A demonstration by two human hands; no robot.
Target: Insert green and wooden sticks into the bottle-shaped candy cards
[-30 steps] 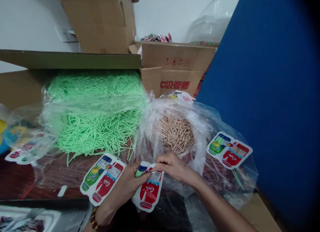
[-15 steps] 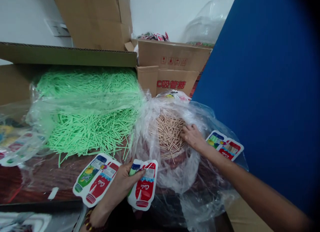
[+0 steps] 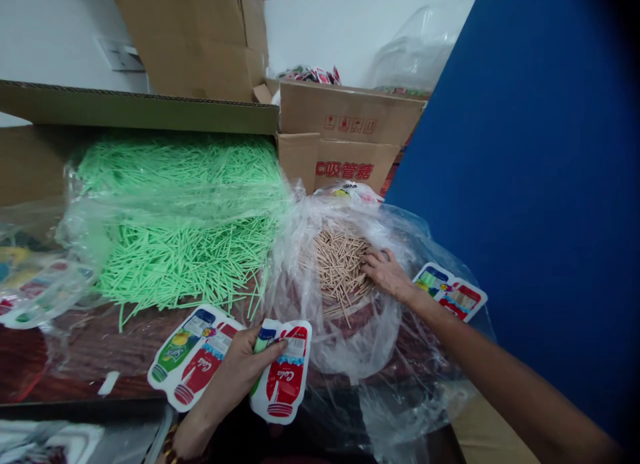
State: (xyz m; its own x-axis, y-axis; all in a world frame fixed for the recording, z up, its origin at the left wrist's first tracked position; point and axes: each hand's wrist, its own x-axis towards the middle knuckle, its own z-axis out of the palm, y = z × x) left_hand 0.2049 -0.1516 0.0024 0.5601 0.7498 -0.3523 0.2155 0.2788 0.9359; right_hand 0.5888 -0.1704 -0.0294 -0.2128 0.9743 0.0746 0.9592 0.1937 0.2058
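Observation:
My left hand (image 3: 245, 367) pinches a bottle-shaped candy packet (image 3: 287, 384) printed "Cola", thumb on its front. Beneath that wrist lies a second packet (image 3: 193, 351) with green Sprite and red Cola bottles. My right hand (image 3: 386, 274) rests at the right side of a pile of thin tan sticks (image 3: 340, 264) in a clear plastic bag (image 3: 290, 277). Its fingers are curled into the pile, and whether they grip any sticks is hidden. Under the plastic near my right forearm is another packet (image 3: 453, 291).
Many thin green sticks (image 3: 190, 257) spill from a bag in an open cardboard box (image 3: 140, 111) at left. A printed carton (image 3: 350, 131) stands behind the tan sticks. A blue panel (image 3: 525, 151) bounds the right side. A dark tray (image 3: 130, 431) sits at lower left.
The packet in my left hand has shifted slightly left and tilted a little. My right hand stays at the tan sticks, its fingers slightly moved. The whole view has shifted slightly.

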